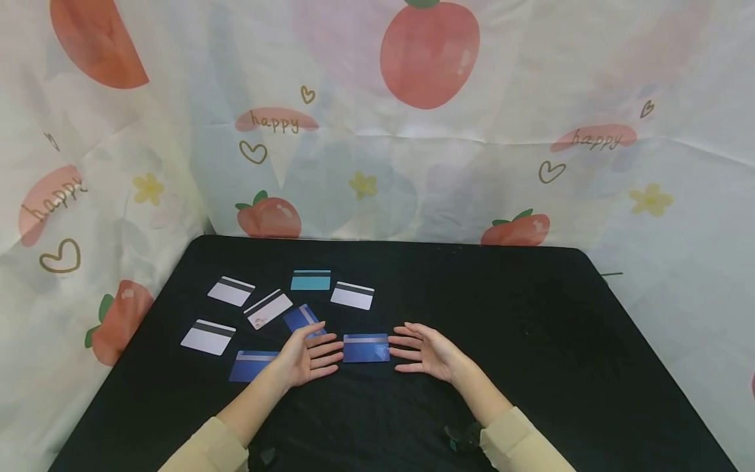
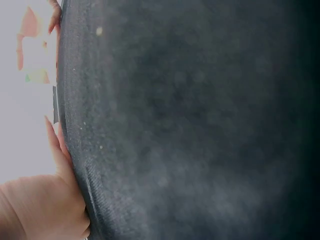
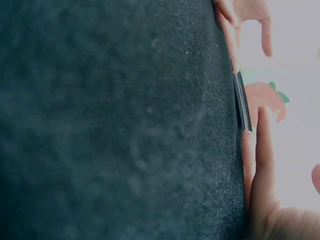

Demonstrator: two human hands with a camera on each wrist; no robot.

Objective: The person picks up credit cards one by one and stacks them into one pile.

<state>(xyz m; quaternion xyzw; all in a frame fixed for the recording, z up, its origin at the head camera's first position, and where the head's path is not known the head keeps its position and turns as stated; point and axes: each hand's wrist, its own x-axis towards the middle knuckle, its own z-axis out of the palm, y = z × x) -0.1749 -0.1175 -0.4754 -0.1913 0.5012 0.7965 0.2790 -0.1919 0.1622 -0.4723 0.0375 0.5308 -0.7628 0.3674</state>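
Observation:
A blue card with a pale stripe (image 1: pixel 366 348) lies between both hands on the black table. At its left short edge are the fingertips of my left hand (image 1: pixel 302 357), fingers spread and straight. From the other side my right hand (image 1: pixel 433 353) brings its straight fingertips right to the right short edge. Seen side-on in the right wrist view, the card (image 3: pixel 243 102) spans the space between fingers of both hands. Behind the left thumb is a second blue card (image 1: pixel 299 317), partly covered. Another blue card (image 1: pixel 250 366) lies left of the left wrist, which overlaps its right end.
Several white cards with dark stripes lie about on the left half, among them a tilted one (image 1: pixel 268 309) and one (image 1: pixel 352 295) farther right. A light-blue card (image 1: pixel 310 280) lies near the back. A patterned cloth (image 1: pixel 448 170) hangs behind the black tabletop (image 1: pixel 531 314).

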